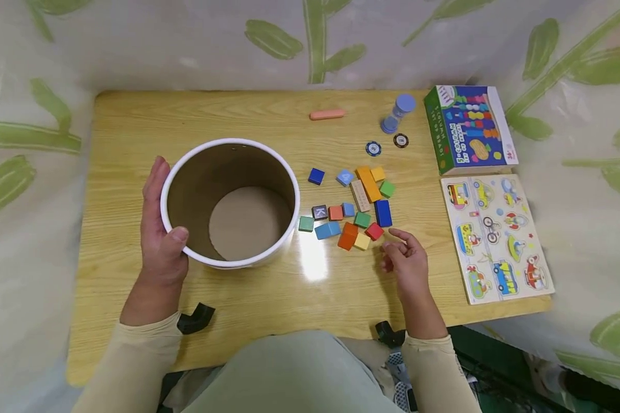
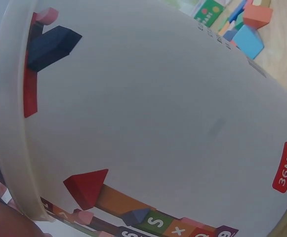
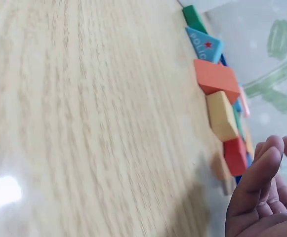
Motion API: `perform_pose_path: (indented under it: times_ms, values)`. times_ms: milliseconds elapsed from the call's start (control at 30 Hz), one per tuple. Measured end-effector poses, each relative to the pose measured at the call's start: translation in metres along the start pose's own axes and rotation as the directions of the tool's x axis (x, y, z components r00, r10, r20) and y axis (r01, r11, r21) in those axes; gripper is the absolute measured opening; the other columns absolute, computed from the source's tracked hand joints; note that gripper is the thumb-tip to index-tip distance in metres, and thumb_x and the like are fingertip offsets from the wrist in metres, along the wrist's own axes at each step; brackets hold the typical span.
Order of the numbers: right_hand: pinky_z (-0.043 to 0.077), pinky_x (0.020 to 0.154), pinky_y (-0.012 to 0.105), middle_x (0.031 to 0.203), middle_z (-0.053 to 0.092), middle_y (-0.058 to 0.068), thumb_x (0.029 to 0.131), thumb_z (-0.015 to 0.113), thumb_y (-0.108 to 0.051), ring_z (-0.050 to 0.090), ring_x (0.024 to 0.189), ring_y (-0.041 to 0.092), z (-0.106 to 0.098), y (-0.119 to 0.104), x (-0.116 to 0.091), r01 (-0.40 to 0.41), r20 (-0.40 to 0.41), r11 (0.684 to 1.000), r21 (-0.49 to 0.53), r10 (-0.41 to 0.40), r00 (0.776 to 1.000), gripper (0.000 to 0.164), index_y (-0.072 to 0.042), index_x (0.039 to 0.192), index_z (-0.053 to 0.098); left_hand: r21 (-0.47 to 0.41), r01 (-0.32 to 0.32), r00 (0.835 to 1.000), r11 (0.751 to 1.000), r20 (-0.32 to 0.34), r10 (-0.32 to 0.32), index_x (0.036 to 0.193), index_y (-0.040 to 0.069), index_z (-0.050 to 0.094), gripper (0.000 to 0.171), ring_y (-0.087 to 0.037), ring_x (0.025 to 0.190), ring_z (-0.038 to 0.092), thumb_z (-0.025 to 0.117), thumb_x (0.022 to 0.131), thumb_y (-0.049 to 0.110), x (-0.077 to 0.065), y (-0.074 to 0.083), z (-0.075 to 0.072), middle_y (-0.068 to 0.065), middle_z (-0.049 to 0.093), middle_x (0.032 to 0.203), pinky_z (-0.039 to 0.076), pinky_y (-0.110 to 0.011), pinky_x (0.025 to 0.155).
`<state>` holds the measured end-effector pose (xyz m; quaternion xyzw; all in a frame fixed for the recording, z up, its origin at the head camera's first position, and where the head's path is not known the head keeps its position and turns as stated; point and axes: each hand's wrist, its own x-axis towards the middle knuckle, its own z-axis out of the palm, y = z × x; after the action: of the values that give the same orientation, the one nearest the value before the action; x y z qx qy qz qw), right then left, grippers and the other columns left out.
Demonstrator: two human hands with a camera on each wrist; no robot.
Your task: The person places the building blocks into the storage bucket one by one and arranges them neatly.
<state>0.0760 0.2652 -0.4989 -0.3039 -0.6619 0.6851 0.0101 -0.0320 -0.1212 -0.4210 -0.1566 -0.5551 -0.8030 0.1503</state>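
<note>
White bucket (image 1: 232,166): your left grip (image 1: 157,246) clasps its rim (image 1: 231,264), likely for steadiness; right grip (image 1: 407,261), loose and empty, hovers beside blocks (image 1: 362,219).

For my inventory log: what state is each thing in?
White bucket, lidless, empty, held by left hand.
Right hand, loosely curled, seemingly empty.
Toy blocks, loose, clustered.
Poker chips, flat.
Blue hourglass, upright.
Bead-set box, apparently closed.
Vehicle puzzle, picture side up.
Pink stick, lying down.
</note>
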Motion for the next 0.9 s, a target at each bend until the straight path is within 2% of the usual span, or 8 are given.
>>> perform_pose_path:
  times_ms: [200, 300, 467, 667, 900]
  values:
    - [0.053, 0.05, 0.032, 0.09, 0.068, 0.022, 0.087, 0.064, -0.004, 0.062, 0.049, 0.022, 0.016, -0.01, 0.009, -0.075, 0.02, 0.997, 0.015, 0.074, 0.997, 0.041, -0.004, 0.127, 0.053, 0.004, 0.006, 1.0, 1.0, -0.001, -0.006, 0.137, 0.003, 0.046, 0.087, -0.028, 0.141, 0.011, 0.081, 0.064, 0.032, 0.004, 0.005, -0.004, -0.011, 0.032, 0.148, 0.01, -0.041, 0.112]
    - [0.053, 0.049, 0.034, 0.091, 0.068, 0.024, 0.085, 0.067, -0.003, 0.062, 0.05, 0.024, 0.02, -0.015, 0.011, -0.123, 0.011, 0.992, -0.012, 0.123, 0.992, 0.044, -0.004, 0.126, 0.053, 0.012, 0.007, 1.0, 1.0, 0.007, -0.007, 0.138, 0.004, 0.046, 0.086, -0.027, 0.141, 0.01, 0.08, 0.064, 0.031, 0.004, 0.007, -0.005, -0.011, 0.031, 0.149, 0.01, -0.041, 0.112]
    - [0.053, 0.048, 0.034, 0.087, 0.067, 0.019, 0.082, 0.071, -0.006, 0.063, 0.051, 0.025, 0.018, -0.012, 0.018, -0.193, -0.015, 0.977, -0.087, 0.192, 0.981, 0.045, -0.01, 0.123, 0.055, 0.02, -0.007, 1.0, 1.0, 0.024, 0.006, 0.139, 0.004, 0.044, 0.087, -0.029, 0.141, 0.01, 0.079, 0.066, 0.034, 0.004, 0.005, -0.005, -0.014, 0.029, 0.15, 0.01, -0.043, 0.112]
    - [0.051, 0.044, 0.031, 0.077, 0.066, 0.009, 0.081, 0.073, -0.011, 0.063, 0.049, 0.021, 0.014, -0.003, 0.026, -0.198, -0.036, 0.968, -0.157, 0.195, 0.98, 0.041, -0.013, 0.118, 0.055, 0.012, 0.002, 1.0, 1.0, 0.029, -0.002, 0.139, 0.003, 0.044, 0.088, -0.029, 0.141, 0.01, 0.08, 0.065, 0.036, 0.002, 0.002, -0.003, -0.015, 0.028, 0.15, 0.013, -0.043, 0.111]
    - [0.052, 0.047, 0.031, 0.081, 0.068, 0.011, 0.081, 0.073, -0.014, 0.067, 0.057, 0.025, 0.015, -0.002, 0.023, -0.17, -0.046, 0.962, -0.215, 0.164, 0.985, 0.038, -0.014, 0.116, 0.057, 0.021, 0.006, 0.999, 1.0, 0.038, -0.007, 0.139, 0.002, 0.042, 0.088, -0.03, 0.141, 0.01, 0.079, 0.067, 0.036, 0.002, 0.003, -0.002, -0.016, 0.027, 0.15, 0.015, -0.043, 0.111]
